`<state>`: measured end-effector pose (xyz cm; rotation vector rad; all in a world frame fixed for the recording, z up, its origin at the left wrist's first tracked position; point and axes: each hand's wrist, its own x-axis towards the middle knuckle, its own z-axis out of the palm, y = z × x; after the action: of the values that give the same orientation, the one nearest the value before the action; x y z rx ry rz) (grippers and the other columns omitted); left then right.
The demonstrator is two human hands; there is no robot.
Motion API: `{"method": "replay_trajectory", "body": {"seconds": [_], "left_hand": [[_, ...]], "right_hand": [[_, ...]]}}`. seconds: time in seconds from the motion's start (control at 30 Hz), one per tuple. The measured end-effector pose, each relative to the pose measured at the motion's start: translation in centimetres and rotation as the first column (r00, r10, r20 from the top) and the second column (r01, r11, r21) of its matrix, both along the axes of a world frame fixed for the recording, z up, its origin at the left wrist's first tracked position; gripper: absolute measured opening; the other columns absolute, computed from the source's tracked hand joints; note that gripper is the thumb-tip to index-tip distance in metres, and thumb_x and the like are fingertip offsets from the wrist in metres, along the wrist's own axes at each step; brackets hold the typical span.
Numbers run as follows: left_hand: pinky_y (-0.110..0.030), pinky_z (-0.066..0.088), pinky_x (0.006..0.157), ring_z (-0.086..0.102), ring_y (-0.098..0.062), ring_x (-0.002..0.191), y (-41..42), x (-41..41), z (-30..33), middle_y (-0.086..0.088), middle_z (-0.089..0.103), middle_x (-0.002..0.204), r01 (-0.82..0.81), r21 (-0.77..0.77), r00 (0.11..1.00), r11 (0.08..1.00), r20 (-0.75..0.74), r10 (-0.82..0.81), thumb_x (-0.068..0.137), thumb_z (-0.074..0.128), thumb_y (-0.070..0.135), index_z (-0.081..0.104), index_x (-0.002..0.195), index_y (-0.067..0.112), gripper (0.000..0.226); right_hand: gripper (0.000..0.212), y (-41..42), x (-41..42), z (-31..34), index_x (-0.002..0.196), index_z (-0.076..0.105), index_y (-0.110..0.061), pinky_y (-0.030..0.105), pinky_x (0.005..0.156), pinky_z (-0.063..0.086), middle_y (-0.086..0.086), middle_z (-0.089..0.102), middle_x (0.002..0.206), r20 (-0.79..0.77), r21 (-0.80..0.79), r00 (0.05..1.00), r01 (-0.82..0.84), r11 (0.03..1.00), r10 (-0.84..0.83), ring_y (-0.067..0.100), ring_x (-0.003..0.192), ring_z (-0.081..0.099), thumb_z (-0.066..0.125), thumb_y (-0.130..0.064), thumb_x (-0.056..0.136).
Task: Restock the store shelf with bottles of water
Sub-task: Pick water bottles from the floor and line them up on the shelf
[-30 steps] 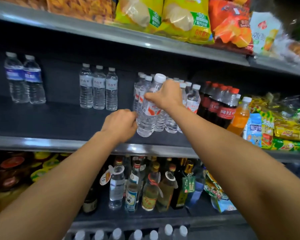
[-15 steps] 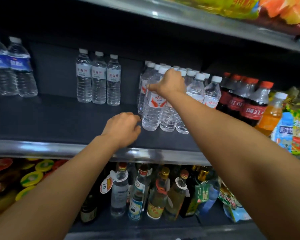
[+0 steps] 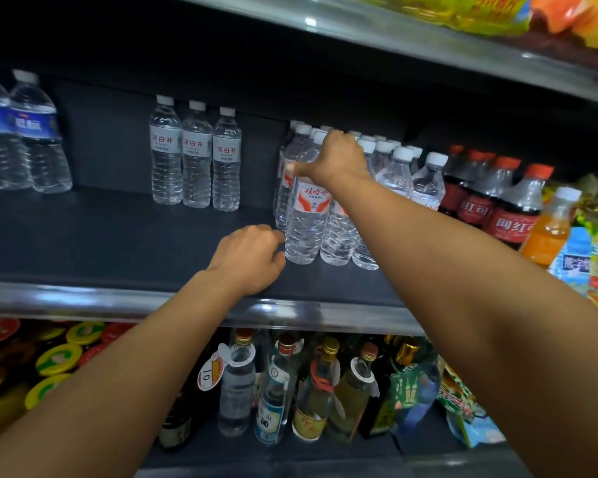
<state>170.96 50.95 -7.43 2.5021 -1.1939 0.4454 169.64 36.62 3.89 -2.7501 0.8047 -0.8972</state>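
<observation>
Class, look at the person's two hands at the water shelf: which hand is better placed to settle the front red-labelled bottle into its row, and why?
Probably the right hand: it already grips the front red-labelled bottle at its neck. The left hand only rests by the bottle's base, fingers loosely curled, holding nothing.

On the middle shelf (image 3: 118,243), three water bottles (image 3: 195,155) stand left of a bottle cluster (image 3: 328,222); cola bottles (image 3: 497,201) stand right of it, liquor bottles (image 3: 311,388) on the shelf below.
</observation>
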Motion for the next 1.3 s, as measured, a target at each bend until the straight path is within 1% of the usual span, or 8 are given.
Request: {"method": "replay_trajectory", "body": {"seconds": [0.13, 0.3, 0.43, 0.6, 0.7, 0.93, 1.17, 1.3], "left_hand": [[-0.038, 0.046, 0.082, 0.055, -0.028, 0.108, 0.3, -0.6, 0.0, -0.004, 0.059, 0.116, 0.001, 0.009, 1.0, 1.0, -0.002, -0.001, 0.095, 0.047, 0.029, 0.059, 0.119, 0.014, 0.031], [-0.037, 0.045, 0.08, 0.055, -0.029, 0.108, 0.8, -2.1, 0.7, -0.005, 0.058, 0.117, -0.016, 0.026, 1.0, 1.0, 0.024, 0.016, 0.096, 0.046, 0.029, 0.059, 0.12, 0.013, 0.032], [-0.037, 0.045, 0.08, 0.055, -0.029, 0.109, 1.0, -4.3, 1.5, -0.006, 0.058, 0.12, -0.025, 0.035, 0.999, 0.999, 0.049, 0.023, 0.096, 0.046, 0.027, 0.059, 0.12, 0.012, 0.032], [-0.035, 0.042, 0.073, 0.056, -0.03, 0.103, 0.9, -8.2, 1.6, -0.008, 0.059, 0.112, -0.009, 0.056, 0.997, 0.998, 0.076, 0.005, 0.094, 0.046, 0.026, 0.06, 0.108, 0.01, 0.024], [-0.033, 0.038, 0.069, 0.056, -0.031, 0.101, 0.7, -11.3, 0.6, -0.01, 0.059, 0.108, 0.017, 0.077, 0.997, 0.997, 0.067, -0.023, 0.093, 0.047, 0.025, 0.056, 0.097, 0.01, 0.018], [-0.037, 0.046, 0.077, 0.057, -0.032, 0.105, 0.4, -18.9, -4.7, -0.01, 0.061, 0.111, 0.131, 0.136, 0.991, 0.982, 0.01, -0.134, 0.09, 0.048, 0.026, 0.061, 0.104, 0.014, 0.022], [-0.036, 0.047, 0.069, 0.06, -0.033, 0.096, 0.2, -25.9, -13.4, -0.011, 0.061, 0.102, 0.259, 0.221, 0.957, 0.94, -0.189, -0.219, 0.09, 0.046, 0.023, 0.057, 0.091, 0.014, 0.014], [-0.036, 0.043, 0.07, 0.059, -0.034, 0.099, 0.2, -29.7, -18.8, -0.013, 0.06, 0.108, 0.275, 0.304, 0.94, 0.912, -0.285, -0.189, 0.091, 0.047, 0.023, 0.059, 0.1, 0.012, 0.019]], "right_hand": [[0.059, -0.1, -0.9, 0.1, 0.108, 0.053, -0.008, 0.031, 0.073, 0.042, 0.008, 0.058, 0.113, -0.015, 0.025, 0.999, -0.029, 0.999, 0.03, 0.025, 0.104, 0.057, 0.074, -0.053, 0.077], [0.048, 0.6, -3.8, 0.0, 0.068, 0.037, -0.015, 0.032, 0.057, 0.035, 0.002, 0.049, 0.076, -0.042, -0.061, 0.997, -0.065, 0.996, 0.063, 0.022, 0.073, 0.051, 0.065, -0.049, 0.086], [0.032, 1.1, -7.5, -1.7, 0.099, 0.054, -0.006, 0.033, 0.068, 0.038, 0.012, 0.058, 0.104, -0.137, -0.212, 0.981, -0.162, 0.964, 0.135, 0.031, 0.095, 0.057, 0.059, -0.037, 0.093], [0.036, 1.2, -13.8, -5.6, 0.121, 0.05, -0.004, 0.036, 0.081, 0.041, 0.016, 0.054, 0.122, -0.265, -0.228, 0.934, -0.304, 0.925, 0.242, 0.033, 0.112, 0.051, 0.054, -0.027, 0.094], [0.035, 1.5, -18.2, -8.4, 0.124, 0.048, -0.004, 0.037, 0.083, 0.041, 0.015, 0.052, 0.125, -0.314, -0.192, 0.912, -0.335, 0.923, 0.266, 0.033, 0.116, 0.048, 0.05, -0.024, 0.096], [0.033, 2.3, -27.8, -16.5, 0.124, 0.049, -0.007, 0.037, 0.09, 0.039, 0.014, 0.053, 0.122, -0.344, -0.045, 0.906, -0.279, 0.959, 0.247, 0.032, 0.116, 0.047, 0.048, -0.018, 0.093], [0.028, 3.2, -36.3, -26.1, 0.119, 0.05, -0.003, 0.039, 0.078, 0.04, 0.018, 0.054, 0.119, -0.421, 0.143, 0.885, -0.152, 0.978, 0.199, 0.035, 0.111, 0.049, 0.047, -0.014, 0.093], [0.036, 4.0, -40.1, -31.6, 0.125, 0.049, -0.001, 0.042, 0.087, 0.042, 0.021, 0.055, 0.123, -0.448, 0.27, 0.874, -0.068, 0.96, 0.188, 0.038, 0.115, 0.05, 0.047, -0.014, 0.092]]}}
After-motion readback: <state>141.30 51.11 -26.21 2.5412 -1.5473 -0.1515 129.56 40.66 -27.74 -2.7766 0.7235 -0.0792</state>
